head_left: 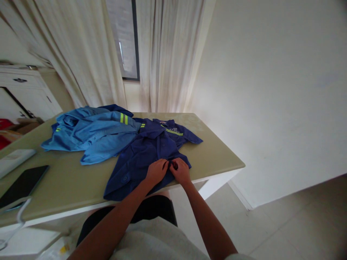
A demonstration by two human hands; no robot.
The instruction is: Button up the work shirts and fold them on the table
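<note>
A dark blue work shirt with yellow-green stripes lies spread on the beige table. Both of my hands rest on its lower front, near the table's front edge. My left hand and my right hand are pinched together on the shirt's front opening, fingers closed on the cloth. What exactly sits between the fingertips is too small to make out.
A pile of lighter blue work shirts lies at the back left of the table. A dark tablet and a white flat object lie at the left. White curtains and a wall stand behind; tiled floor is to the right.
</note>
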